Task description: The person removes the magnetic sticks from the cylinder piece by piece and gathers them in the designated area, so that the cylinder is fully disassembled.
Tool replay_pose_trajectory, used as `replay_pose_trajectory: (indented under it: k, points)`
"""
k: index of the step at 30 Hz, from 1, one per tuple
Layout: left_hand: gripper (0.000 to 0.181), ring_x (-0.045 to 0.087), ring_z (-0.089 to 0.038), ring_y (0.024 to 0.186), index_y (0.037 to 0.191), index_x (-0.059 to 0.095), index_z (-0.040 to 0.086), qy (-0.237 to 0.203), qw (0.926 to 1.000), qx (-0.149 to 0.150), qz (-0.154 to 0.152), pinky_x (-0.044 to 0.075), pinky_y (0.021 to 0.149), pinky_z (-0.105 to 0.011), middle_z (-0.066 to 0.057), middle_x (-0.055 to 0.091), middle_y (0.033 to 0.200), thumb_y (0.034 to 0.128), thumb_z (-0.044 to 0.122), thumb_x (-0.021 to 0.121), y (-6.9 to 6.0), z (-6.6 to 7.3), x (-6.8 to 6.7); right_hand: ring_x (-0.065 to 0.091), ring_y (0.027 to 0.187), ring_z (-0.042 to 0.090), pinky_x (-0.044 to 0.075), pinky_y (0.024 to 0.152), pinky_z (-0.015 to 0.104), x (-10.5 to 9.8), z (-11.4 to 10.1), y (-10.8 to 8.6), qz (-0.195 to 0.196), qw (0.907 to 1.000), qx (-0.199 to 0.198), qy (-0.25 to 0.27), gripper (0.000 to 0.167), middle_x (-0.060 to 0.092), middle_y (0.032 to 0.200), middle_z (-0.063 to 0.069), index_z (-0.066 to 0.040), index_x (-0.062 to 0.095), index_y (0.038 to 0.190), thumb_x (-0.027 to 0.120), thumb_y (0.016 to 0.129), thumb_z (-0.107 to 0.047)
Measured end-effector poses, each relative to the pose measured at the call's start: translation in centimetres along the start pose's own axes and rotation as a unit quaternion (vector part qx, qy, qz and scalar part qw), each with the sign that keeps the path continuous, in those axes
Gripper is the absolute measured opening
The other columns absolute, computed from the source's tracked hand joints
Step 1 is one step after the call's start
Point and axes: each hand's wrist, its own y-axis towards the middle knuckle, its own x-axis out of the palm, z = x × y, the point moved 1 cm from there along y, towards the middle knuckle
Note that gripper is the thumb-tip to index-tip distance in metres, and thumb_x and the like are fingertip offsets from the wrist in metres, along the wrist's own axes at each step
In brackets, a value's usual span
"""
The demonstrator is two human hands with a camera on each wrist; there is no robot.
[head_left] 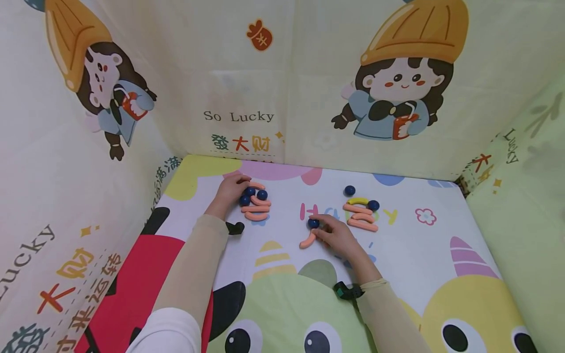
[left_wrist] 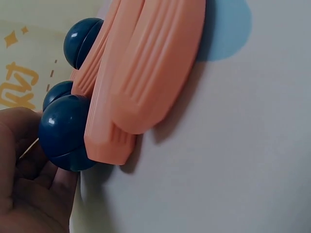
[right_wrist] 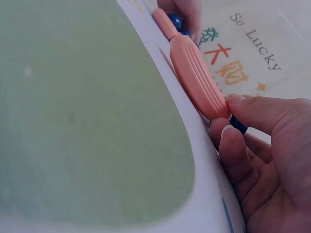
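Observation:
At the back left of the table, my left hand touches the left side of a group of blue balls and pink ridged toy bananas. Its fingertips reach the left end of the rearmost pink piece. In the left wrist view the blue balls hide those fingertips. My right hand, nearer the middle, pinches the end of a single pink toy banana between thumb and finger. One blue ball lies against that end, partly behind the fingers.
To the right lies a second group of pink toy bananas, with a yellow toy banana and blue balls. Another blue ball is behind it. Printed cloth walls enclose the back and sides.

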Motion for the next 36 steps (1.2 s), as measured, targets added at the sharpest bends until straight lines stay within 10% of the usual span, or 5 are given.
replay_pose_trajectory:
  k: [17,25,36]
  points:
    - [0.038,0.053,-0.028,0.130,0.134,0.061,0.016,0.054,0.9978,0.035,0.014,0.043,0.109,-0.046,-0.007,0.061,0.136,0.1051,0.035,0.046,-1.2,0.7,-0.1,0.057,0.062,0.021,0.049,0.064,0.033,0.1,-0.1,0.0,-0.005,1.0000,-0.001,0.003,0.041,0.059,0.076,0.005,-0.042,0.054,0.135,0.064,0.096,-0.037]
    - [0.036,0.047,-0.026,0.136,0.135,0.061,0.020,0.025,0.9978,0.054,0.028,0.040,0.112,-0.049,-0.004,0.058,0.139,0.1041,0.033,0.048,-2.6,3.1,0.6,0.057,0.066,0.024,0.050,0.066,0.035,-0.1,-0.2,-0.2,-0.005,1.0000,0.000,0.007,0.041,0.059,0.081,0.005,-0.044,0.054,0.135,0.064,0.096,-0.038]
    - [0.029,0.060,-0.022,0.118,0.122,0.070,0.019,0.045,0.9766,0.209,0.026,0.051,0.099,-0.043,-0.001,0.066,0.126,0.1026,0.027,0.050,-7.9,6.2,4.9,0.058,0.064,0.022,0.050,0.064,0.034,0.0,-0.1,-0.1,-0.006,0.9999,0.006,0.010,0.041,0.060,0.078,0.006,-0.042,0.055,0.136,0.065,0.096,-0.037]
